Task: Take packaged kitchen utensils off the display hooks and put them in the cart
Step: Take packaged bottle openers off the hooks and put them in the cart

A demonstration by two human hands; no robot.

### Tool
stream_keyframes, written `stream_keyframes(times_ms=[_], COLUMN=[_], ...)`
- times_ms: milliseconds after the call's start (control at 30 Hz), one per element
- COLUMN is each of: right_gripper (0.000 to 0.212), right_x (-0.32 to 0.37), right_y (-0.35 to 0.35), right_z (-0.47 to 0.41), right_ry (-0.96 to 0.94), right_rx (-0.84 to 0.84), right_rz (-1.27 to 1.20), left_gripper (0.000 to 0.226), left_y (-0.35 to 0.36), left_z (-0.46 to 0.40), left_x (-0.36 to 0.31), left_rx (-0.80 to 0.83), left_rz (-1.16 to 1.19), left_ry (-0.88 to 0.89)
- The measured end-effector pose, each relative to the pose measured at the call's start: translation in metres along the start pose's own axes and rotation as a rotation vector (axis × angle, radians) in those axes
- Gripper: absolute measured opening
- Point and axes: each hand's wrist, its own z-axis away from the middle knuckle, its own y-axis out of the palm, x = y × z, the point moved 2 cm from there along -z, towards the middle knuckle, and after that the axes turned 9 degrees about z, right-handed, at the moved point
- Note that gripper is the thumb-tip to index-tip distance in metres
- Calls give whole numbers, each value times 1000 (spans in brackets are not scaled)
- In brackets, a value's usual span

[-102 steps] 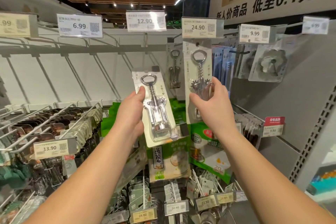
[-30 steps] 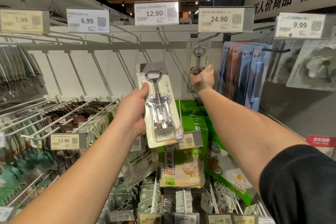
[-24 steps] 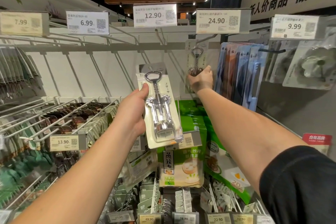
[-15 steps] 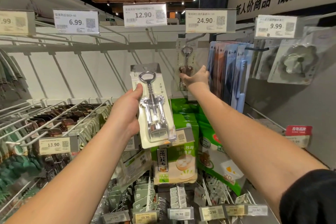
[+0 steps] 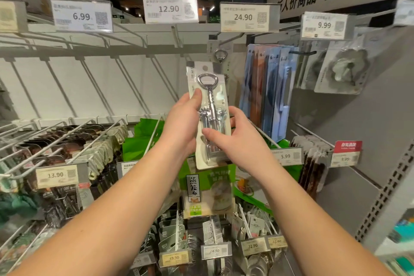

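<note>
Corkscrew pack (image 5: 210,119): upright, centre frame, clear of hook.
Left hand (image 5: 181,125): fingers wrapped round its 9 o'clock edge, steadying.
Right hand (image 5: 237,139): thumb across front, fingers behind, likely taking over for the cart.

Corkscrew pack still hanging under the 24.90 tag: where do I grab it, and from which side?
Pinch the hanging corkscrew pack by its flat card's lower edge, coming from the front; it hangs upright on the hook, so it should slide off toward you. The held pack hides its lower half.
</note>
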Motion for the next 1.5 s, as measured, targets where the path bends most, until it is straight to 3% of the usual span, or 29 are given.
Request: stream_keyframes(times_ms=[233, 367, 500, 733, 900, 1067, 1233, 1500], right_gripper=[98, 92, 71, 65, 51, 52, 54, 68], right_x=[-7, -3, -1, 3, 3, -2, -7, -16], right_y=[-8, -13, -22, -31, -38, -40, -44, -36], right_z=[-2, -2, -1, -7, -14, -25, -33, -67], right_ry=[21, 19, 16, -36, -39, -43, -55, 8], right_rx=[-141, -196, -230, -352, -414, -415, -422, -350], right_rz=[116, 130, 188, 123, 83, 86, 100, 273], left_gripper=[29, 30, 32, 29, 33, 31, 3, 7], left_y=[22, 31, 37, 48, 46, 45, 48, 43], left_z=[2, 4, 0, -3, -12, -20, -26, -51], left_x=[4, 0, -1, -10, -6, -6, -5, 1], left_rx=[143, 180, 191, 268, 210, 144, 155, 27], left_rz=[1, 19, 14, 94, 127, 78, 1, -124], left_ry=[-16, -18, -4, -30, -11, 46, 97, 99])
